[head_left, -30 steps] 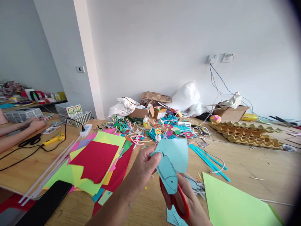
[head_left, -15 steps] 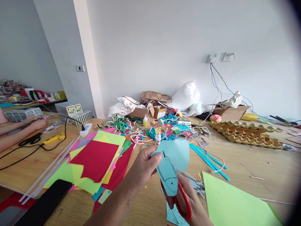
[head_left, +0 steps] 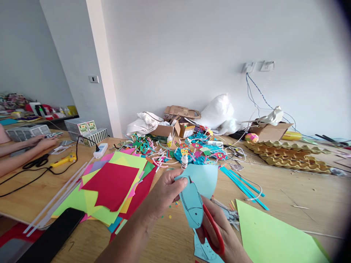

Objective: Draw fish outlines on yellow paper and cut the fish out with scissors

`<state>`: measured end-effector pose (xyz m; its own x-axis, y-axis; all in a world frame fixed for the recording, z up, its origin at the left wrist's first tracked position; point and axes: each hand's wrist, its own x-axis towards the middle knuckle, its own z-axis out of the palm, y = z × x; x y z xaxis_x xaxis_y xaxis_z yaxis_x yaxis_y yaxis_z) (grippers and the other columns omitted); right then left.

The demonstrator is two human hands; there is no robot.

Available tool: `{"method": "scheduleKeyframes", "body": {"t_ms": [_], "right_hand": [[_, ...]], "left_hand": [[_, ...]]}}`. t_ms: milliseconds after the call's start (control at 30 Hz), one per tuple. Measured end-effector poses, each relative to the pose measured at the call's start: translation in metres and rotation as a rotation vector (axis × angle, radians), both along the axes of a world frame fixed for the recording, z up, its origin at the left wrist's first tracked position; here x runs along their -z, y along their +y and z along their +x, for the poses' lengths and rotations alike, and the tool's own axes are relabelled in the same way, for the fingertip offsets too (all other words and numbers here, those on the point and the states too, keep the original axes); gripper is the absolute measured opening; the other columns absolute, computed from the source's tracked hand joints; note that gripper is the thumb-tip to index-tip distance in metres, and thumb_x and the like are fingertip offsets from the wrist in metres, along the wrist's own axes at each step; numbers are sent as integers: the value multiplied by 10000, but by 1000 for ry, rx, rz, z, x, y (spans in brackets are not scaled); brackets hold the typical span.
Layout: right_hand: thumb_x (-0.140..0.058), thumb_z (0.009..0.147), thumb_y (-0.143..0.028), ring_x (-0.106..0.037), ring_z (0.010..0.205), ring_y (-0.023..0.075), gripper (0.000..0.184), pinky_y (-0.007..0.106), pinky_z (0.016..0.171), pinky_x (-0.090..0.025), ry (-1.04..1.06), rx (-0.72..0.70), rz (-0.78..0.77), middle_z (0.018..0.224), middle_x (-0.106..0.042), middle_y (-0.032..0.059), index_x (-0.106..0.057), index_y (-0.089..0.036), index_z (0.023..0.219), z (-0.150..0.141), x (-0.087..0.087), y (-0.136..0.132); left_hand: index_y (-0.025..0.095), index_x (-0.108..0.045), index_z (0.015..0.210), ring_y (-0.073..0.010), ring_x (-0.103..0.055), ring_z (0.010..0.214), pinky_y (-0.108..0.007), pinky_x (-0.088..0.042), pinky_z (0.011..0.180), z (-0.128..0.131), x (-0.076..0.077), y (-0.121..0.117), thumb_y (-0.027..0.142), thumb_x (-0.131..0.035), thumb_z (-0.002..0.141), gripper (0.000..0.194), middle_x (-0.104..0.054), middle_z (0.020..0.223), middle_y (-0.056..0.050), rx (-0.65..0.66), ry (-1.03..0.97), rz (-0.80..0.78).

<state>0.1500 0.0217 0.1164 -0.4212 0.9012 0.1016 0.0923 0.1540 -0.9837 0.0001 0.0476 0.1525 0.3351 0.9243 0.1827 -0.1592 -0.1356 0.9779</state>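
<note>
My left hand (head_left: 174,184) pinches a sheet of light blue paper (head_left: 204,177) by its edge, thumb on top. A fish outline with an eye is drawn on the paper's near, partly cut strip (head_left: 192,204). Round the red handles of a pair of scissors (head_left: 213,232), my right hand (head_left: 223,228) is closed at the strip's right edge; the blades are hidden behind the paper. Below, another light blue piece with drawn lines (head_left: 204,250) lies on the table. Pliers (head_left: 231,215) rest just past my right hand.
Coloured paper sheets (head_left: 112,186) and a black phone (head_left: 52,237) lie at left. A light green sheet (head_left: 274,233) and blue strips (head_left: 244,186) are at right. Glue bottles, craft pieces (head_left: 192,149) and egg trays (head_left: 285,157) stand further back. Another person's hands (head_left: 41,142) work at far left.
The blue paper and both hands have shifted slightly left. The scissors have turned a little, and their red handle now shows higher along the paper's right edge.
</note>
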Motion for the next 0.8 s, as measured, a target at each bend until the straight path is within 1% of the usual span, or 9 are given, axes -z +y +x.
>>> {"method": "scheduleKeyframes", "body": {"t_ms": [133,233,400,567,700,800], "right_hand": [[-362,810,-709,-311,364,72,538,205,384,-223,-27,-19,16,411,-389,-75,-425,-207,628,2,1,2],[-355,810,-713,-311,361,72,542,207,379,-218,-48,-20,34,404,-392,-72,-405,-212,609,2,0,3],[-371,835,-668,-330,371,79,507,207,387,-251,-58,3,34,416,-394,-73,-446,-206,643,2,-4,1],[-369,829,-674,-387,424,93,509,211,433,-309,-56,-25,4,463,-420,-60,-470,-198,679,3,-7,1],[-346,852,-652,-382,427,93,496,209,432,-305,-82,-14,5,463,-417,-60,-452,-203,670,4,-9,0],[-339,864,-636,-379,426,94,489,211,434,-298,-109,-3,19,455,-410,-62,-442,-205,658,5,-9,-1]], "left_hand": [[173,-457,716,-60,-229,452,-178,-173,403,-4,-3,0,379,-465,827,234,-327,560,61,38,15,47],[165,-476,742,-58,-221,453,-175,-179,408,-6,-3,1,363,-447,848,226,-323,563,63,69,16,63],[172,-450,726,-59,-256,461,-171,-196,404,-3,0,2,380,-450,847,240,-352,581,56,57,-17,46],[167,-455,697,-59,-224,458,-182,-183,412,-3,2,2,382,-460,832,255,-326,561,61,64,27,37],[163,-468,727,-64,-250,486,-185,-214,442,-5,2,3,384,-462,835,245,-342,587,53,99,25,16],[167,-449,707,-61,-247,481,-182,-206,438,-5,2,3,379,-468,834,248,-328,572,59,105,24,7]]}}
